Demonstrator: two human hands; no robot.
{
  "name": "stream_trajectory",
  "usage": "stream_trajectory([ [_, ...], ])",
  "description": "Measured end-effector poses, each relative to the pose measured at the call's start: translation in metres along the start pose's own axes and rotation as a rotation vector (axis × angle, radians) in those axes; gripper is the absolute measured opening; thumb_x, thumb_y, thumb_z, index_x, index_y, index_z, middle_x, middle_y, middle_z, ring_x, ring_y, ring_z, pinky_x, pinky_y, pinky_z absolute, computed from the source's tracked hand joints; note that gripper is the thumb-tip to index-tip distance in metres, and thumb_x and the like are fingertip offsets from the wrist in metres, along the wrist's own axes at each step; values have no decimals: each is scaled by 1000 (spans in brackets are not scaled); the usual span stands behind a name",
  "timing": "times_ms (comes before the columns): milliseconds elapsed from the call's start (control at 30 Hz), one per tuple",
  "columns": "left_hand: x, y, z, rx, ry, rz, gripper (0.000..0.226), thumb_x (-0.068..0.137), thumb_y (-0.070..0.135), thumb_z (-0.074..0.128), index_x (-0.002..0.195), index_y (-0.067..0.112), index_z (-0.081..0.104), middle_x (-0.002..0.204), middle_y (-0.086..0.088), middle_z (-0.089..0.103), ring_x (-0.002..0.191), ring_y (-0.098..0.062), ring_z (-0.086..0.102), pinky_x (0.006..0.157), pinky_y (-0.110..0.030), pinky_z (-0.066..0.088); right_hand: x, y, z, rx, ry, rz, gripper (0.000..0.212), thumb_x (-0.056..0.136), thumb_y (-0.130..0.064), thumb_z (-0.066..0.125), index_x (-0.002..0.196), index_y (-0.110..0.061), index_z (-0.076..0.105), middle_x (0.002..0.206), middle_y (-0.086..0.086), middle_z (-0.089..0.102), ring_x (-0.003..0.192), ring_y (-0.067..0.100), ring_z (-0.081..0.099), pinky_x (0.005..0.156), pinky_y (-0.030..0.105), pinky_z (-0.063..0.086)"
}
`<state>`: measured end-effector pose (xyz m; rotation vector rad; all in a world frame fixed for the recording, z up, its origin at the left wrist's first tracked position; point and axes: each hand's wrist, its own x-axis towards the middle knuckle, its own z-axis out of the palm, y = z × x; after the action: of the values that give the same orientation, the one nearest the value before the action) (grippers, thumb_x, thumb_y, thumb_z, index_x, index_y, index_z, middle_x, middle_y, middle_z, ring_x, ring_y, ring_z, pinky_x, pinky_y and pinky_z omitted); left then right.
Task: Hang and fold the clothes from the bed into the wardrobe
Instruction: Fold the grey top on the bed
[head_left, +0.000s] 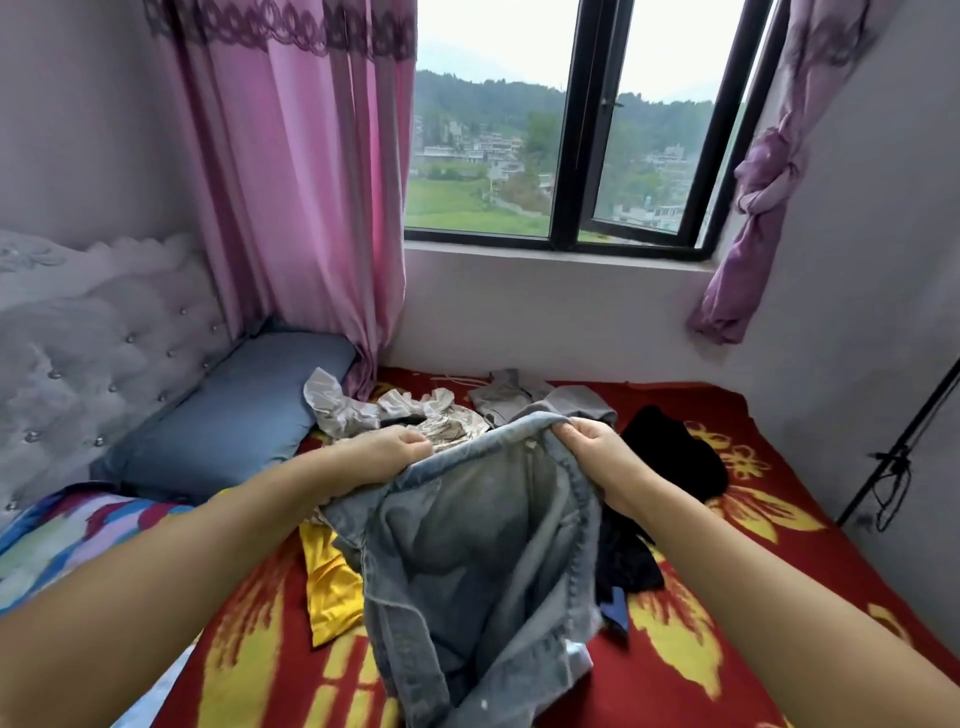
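I hold the light-blue denim garment (483, 561) up over the bed's red-and-yellow blanket (701, 623), my left hand (387, 454) and right hand (597, 452) each gripping its upper edge. Behind it lie a yellow garment (330, 582), black clothes (670, 452) and crumpled beige clothes (405, 415).

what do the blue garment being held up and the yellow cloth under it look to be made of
The blue garment, held by both hands, looks like washed denim: faded matte blue, thick stitched seams and a paler inner face. The yellow cloth looks like satin or a similar synthetic, going by its smooth sheen and crisp folds, though the exact fibre cannot be told.
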<state>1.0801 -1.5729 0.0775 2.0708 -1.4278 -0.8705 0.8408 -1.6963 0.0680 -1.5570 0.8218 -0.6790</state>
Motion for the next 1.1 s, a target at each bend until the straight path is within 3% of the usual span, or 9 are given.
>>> stream_trajectory([
  [100, -4, -2, -7, 27, 53, 125, 57, 86, 71, 30, 106, 29, 64, 115, 5, 63, 105, -7, 56, 88, -23, 37, 6, -20, -5, -42, -54, -19, 17, 94, -17, 59, 91, -6, 71, 88, 14, 72, 77, 23, 66, 77, 36, 54],
  [233, -3, -5, -9, 508, 105, 202, 94, 60, 96, 23, 136, 42, 39, 128, 1, 59, 115, -22, 56, 89, -33, 43, 9, -50, -4, -127, -70, 2, 22, 95, -15, 56, 80, -10, 72, 77, 10, 72, 63, 20, 66, 68, 33, 55],
  [300, 2, 3, 1, 651, 166, 243, 93, 64, 91, 32, 143, 43, 20, 140, 2, 49, 122, -25, 52, 91, -36, 44, 9, -67, -1, -137, -84, -13, 23, 95, -17, 55, 82, -8, 71, 80, 14, 71, 67, 23, 65, 72, 37, 55],
  [400, 13, 26, 35, 516, 255, 285, 78, 81, 64, 51, 146, 33, 21, 139, -3, 45, 124, -27, 49, 92, -37, 44, 7, -87, 9, -217, -163, -35, 22, 94, -20, 56, 87, -7, 72, 86, 15, 73, 72, 24, 67, 74, 37, 56],
  [567, 32, 43, 62, 385, 332, 127, 65, 94, 27, 45, 151, 13, 15, 146, -18, 33, 124, -38, 47, 93, -44, 45, 6, -102, -8, -422, -190, -77, 17, 90, -26, 63, 88, -14, 74, 84, 4, 73, 74, 16, 66, 72, 31, 54],
  [733, 26, 44, 26, 725, 411, 77, 31, 92, 11, 42, 121, 11, 53, 117, -15, 61, 106, -36, 60, 80, -40, 49, -4, -88, -54, -911, -447, -134, 64, 80, -16, 72, 136, -29, 44, 121, -1, 60, 106, 15, 60, 90, 30, 50],
  [833, 16, 59, 4, 753, 518, 83, 22, 90, 12, 44, 105, 15, 60, 106, -12, 66, 100, -35, 62, 74, -36, 45, 3, -81, -62, -1329, -312, -223, 71, 85, -12, 56, 147, -31, 28, 120, 12, 58, 102, 30, 57, 84, 34, 48],
  [933, 11, 74, -11, 639, 643, 110, 21, 86, 14, 50, 102, 20, 62, 101, -10, 67, 95, -35, 62, 70, -34, 43, 10, -82, -74, -1430, -61, -230, 71, 89, -12, 48, 149, -37, 20, 126, 9, 52, 109, 33, 55, 81, 36, 48],
  [1100, 7, 84, -34, 398, 640, 45, 36, 81, 13, 53, 111, 28, 63, 108, -4, 68, 100, -31, 60, 77, -35, 48, 19, -78, -85, -1456, 142, -149, 53, 87, -4, 43, 137, -23, 44, 121, 13, 56, 107, 34, 57, 79, 34, 48],
])
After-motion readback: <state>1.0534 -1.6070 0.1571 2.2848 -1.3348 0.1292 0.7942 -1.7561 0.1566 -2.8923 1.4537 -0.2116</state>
